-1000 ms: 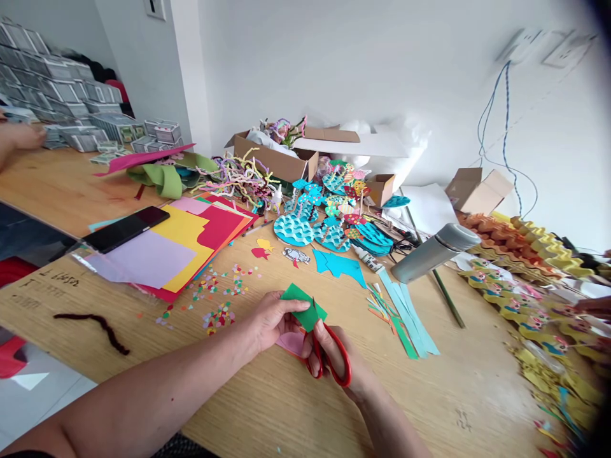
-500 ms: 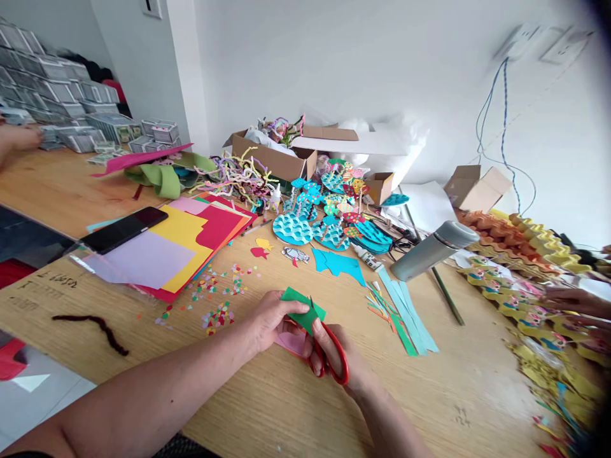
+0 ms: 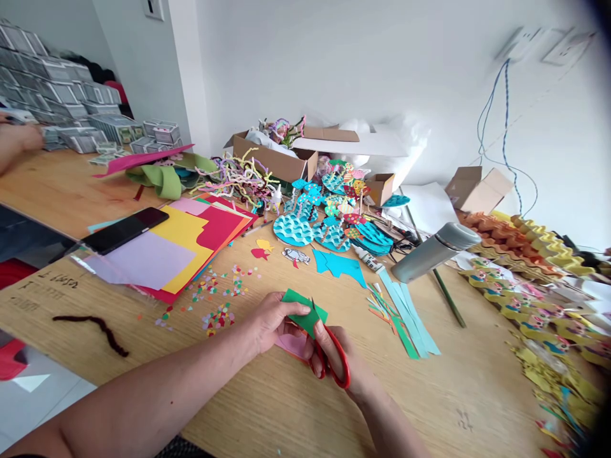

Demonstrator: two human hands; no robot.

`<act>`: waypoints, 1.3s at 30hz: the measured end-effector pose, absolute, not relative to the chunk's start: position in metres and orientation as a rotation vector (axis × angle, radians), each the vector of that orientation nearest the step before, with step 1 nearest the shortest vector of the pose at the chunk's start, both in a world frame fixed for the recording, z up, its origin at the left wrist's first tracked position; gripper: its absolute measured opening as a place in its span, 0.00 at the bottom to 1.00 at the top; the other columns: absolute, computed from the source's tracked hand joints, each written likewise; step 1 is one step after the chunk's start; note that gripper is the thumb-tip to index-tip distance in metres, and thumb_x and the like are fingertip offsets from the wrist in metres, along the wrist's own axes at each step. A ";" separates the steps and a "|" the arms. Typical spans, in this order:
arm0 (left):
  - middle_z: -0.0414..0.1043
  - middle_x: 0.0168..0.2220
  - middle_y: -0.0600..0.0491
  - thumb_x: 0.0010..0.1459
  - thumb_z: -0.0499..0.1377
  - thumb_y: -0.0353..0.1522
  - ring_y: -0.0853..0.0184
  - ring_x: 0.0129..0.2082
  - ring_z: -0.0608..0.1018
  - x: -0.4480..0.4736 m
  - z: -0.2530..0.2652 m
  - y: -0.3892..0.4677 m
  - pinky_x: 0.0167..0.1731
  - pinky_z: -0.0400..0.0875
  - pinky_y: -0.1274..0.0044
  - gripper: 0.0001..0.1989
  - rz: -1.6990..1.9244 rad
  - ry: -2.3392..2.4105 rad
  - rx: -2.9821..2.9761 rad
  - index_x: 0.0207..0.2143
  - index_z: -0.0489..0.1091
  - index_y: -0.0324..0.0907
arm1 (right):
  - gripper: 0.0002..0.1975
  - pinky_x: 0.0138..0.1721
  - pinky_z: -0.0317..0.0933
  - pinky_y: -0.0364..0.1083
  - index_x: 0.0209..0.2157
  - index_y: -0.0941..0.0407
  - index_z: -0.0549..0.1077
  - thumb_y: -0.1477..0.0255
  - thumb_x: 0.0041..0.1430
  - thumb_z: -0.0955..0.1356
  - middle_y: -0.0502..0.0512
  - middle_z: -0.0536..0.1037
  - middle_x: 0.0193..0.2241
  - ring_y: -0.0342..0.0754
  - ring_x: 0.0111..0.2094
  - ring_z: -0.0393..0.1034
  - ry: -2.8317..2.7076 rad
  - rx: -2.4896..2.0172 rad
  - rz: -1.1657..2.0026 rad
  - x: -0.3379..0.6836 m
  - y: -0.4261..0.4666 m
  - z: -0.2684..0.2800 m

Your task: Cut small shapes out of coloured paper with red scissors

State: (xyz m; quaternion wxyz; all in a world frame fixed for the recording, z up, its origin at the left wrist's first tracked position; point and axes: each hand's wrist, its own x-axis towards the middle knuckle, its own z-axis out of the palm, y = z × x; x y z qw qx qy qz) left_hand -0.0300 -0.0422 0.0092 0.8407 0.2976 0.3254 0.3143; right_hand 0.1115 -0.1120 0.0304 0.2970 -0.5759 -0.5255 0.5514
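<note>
"Pale walls frame a wooden table spread with craft supplies. Read the clock from the worker's hands, with 12 at the wall side. Who holds what?"

"A person's left hand pinches a green card at the clock's center, thumb on top. The right hand grips red-handled scissors, fingers through the loops."

"Is the blade cutting?"

"One dark blade shows against the card; whether it bites cannot be told. Pink paper sits just below the left fingers, held or lying, it is unclear which."

"And around them?"

"A blue sheet lies near 1 o'clock, a gray flask stands at 2, and colored strips fan out at 3. Egg trays line the far edge beyond the strips."

"On the other side?"

"Paper dots scatter between 9 and 10. Farther out at 10, a phone rests on colored sheets. A brown stem curls at 9, well apart from the hands. Fish cutouts, yellow and red, lie at 11."

"Anyone else?"

"A co-worker's hand, far off at 10, beside stacked boxes."
</note>
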 end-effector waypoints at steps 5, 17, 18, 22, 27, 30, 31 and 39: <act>0.76 0.27 0.48 0.39 0.67 0.32 0.68 0.25 0.74 -0.029 0.011 -0.042 0.27 0.64 0.76 0.12 0.641 0.683 0.657 0.28 0.75 0.34 | 0.37 0.18 0.48 0.41 0.15 0.58 0.68 0.39 0.53 0.56 0.49 0.63 0.10 0.39 0.13 0.55 -1.391 -1.513 1.463 0.112 -0.113 0.032; 0.76 0.27 0.47 0.38 0.67 0.33 0.67 0.25 0.74 -0.029 0.015 -0.041 0.27 0.64 0.76 0.13 0.616 0.711 0.668 0.28 0.76 0.33 | 0.37 0.18 0.50 0.42 0.17 0.57 0.69 0.38 0.51 0.56 0.50 0.65 0.11 0.40 0.14 0.56 -1.425 -1.552 1.449 0.114 -0.112 0.030; 0.76 0.26 0.48 0.37 0.67 0.33 0.67 0.25 0.74 -0.029 0.015 -0.041 0.27 0.64 0.75 0.13 0.617 0.712 0.666 0.27 0.75 0.33 | 0.37 0.18 0.50 0.42 0.17 0.57 0.69 0.38 0.51 0.56 0.50 0.65 0.10 0.40 0.14 0.56 -1.428 -1.551 1.449 0.114 -0.112 0.029; 0.75 0.25 0.49 0.36 0.67 0.32 0.68 0.24 0.73 -0.029 0.015 -0.042 0.26 0.64 0.76 0.12 0.615 0.719 0.663 0.26 0.75 0.34 | 0.37 0.18 0.50 0.41 0.16 0.58 0.69 0.38 0.52 0.56 0.50 0.64 0.10 0.39 0.13 0.56 -1.430 -1.547 1.457 0.115 -0.111 0.027; 0.76 0.26 0.49 0.38 0.67 0.32 0.69 0.25 0.73 -0.029 0.013 -0.043 0.26 0.63 0.77 0.12 0.620 0.681 0.675 0.27 0.76 0.33 | 0.38 0.18 0.49 0.41 0.16 0.59 0.70 0.38 0.51 0.56 0.49 0.63 0.09 0.39 0.13 0.55 -1.404 -1.541 1.473 0.115 -0.112 0.027; 0.76 0.26 0.48 0.38 0.67 0.32 0.69 0.25 0.73 -0.029 0.012 -0.042 0.25 0.63 0.78 0.12 0.624 0.677 0.668 0.27 0.76 0.33 | 0.38 0.18 0.49 0.42 0.16 0.59 0.70 0.38 0.51 0.56 0.49 0.63 0.09 0.39 0.13 0.55 -1.399 -1.545 1.468 0.115 -0.112 0.028; 0.76 0.26 0.48 0.38 0.67 0.32 0.69 0.25 0.73 -0.029 0.012 -0.042 0.25 0.62 0.78 0.12 0.625 0.685 0.664 0.27 0.76 0.33 | 0.38 0.18 0.49 0.42 0.16 0.59 0.70 0.38 0.52 0.56 0.50 0.63 0.09 0.40 0.13 0.55 -1.399 -1.547 1.466 0.115 -0.111 0.028; 0.76 0.25 0.50 0.38 0.68 0.31 0.71 0.23 0.72 -0.029 0.013 -0.041 0.23 0.60 0.79 0.10 0.629 0.696 0.643 0.26 0.75 0.35 | 0.37 0.18 0.50 0.42 0.16 0.58 0.70 0.39 0.53 0.56 0.49 0.63 0.09 0.40 0.12 0.55 -1.406 -1.553 1.450 0.116 -0.112 0.025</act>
